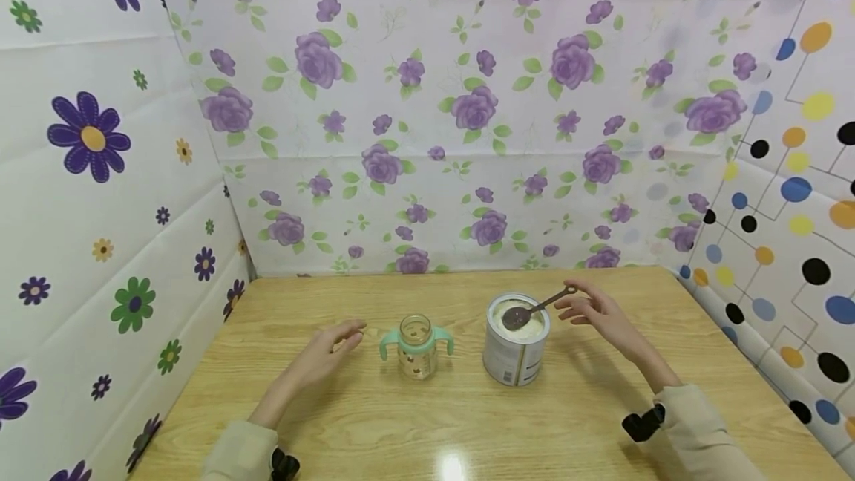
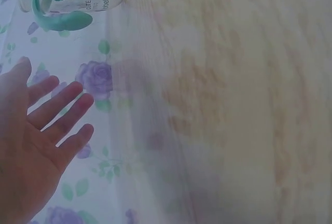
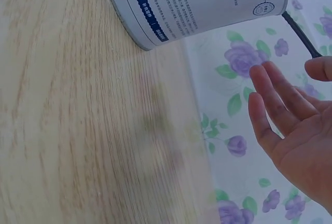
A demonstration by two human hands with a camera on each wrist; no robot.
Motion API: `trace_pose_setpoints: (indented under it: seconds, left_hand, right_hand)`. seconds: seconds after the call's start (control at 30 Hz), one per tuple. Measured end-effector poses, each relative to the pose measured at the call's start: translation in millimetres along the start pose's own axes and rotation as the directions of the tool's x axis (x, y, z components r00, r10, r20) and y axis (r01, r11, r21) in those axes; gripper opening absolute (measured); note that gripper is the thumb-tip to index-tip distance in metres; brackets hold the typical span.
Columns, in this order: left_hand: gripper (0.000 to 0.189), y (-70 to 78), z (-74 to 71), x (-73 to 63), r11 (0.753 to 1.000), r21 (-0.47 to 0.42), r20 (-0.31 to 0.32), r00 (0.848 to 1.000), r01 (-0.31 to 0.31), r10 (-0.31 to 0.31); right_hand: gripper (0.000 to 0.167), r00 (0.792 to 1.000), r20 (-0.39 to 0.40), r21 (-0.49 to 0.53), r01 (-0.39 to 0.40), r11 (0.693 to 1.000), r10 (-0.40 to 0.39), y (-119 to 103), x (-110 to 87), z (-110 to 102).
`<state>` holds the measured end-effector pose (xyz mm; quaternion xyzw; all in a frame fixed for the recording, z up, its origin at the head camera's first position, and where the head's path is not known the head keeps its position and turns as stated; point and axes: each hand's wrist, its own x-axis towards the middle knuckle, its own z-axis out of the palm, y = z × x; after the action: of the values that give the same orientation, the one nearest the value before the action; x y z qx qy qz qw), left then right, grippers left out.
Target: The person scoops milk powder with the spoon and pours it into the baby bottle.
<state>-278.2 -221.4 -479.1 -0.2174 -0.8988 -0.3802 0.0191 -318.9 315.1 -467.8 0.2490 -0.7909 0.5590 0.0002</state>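
Note:
A clear baby bottle [image 1: 418,362] with mint-green handles stands uncapped on the table. My left hand [image 1: 323,353] hovers to its left, apart from it. In the left wrist view this hand's fingers [image 2: 67,107] are spread and hold nothing. Right of the bottle stands an open can [image 1: 513,355] of pale powder, its printed side turned to the right wrist camera. A dark brown spoon [image 1: 516,318] has its bowl over the powder and its handle slanting up past the rim. Beside that handle's end is my right hand [image 1: 604,321], fingers loosely extended; contact there is unclear.
The wood-grain table [image 1: 401,436] carries the bottle and can near its middle. A purple-rose cloth [image 1: 434,132] hangs along the back edge. Patterned cloths close off the left and right sides. Black wrist cameras [image 1: 644,423] sit below both hands.

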Motion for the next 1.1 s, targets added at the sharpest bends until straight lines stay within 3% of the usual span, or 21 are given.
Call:
trace_pose_setpoints:
  seconds: [0.2, 0.53, 0.8, 1.1]
  left_hand:
    - [0.045, 1.8, 4.5, 0.3, 1.000, 0.002, 0.012, 1.000, -0.014, 0.014]
    - [0.049, 0.8, 8.6, 2.9, 1.000, -0.028, 0.034, 0.999, -0.009, 0.010]
    - [0.049, -1.0, 13.6, 7.4, 0.990, -0.126, 0.040, 0.997, -0.065, 0.071]
    - [0.048, 7.8, 16.6, 11.9, 0.978, -0.194, 0.037, 0.995, -0.078, 0.087]
  right_hand:
    - [0.045, 1.000, 0.030, 0.053, -0.005, 0.999, 0.003, -3.0, 0.3, 3.3]
    - [0.040, 0.999, 0.035, 0.020, 0.008, 1.000, -0.008, -2.1, 2.0, 5.7]
    - [0.040, 0.999, 0.018, 0.038, 0.026, 0.999, -0.027, -0.3, 2.4, 6.4]
    - [0.037, 1.000, -0.017, 0.080, -0.010, 0.997, 0.011, -10.4, 5.3, 12.0]
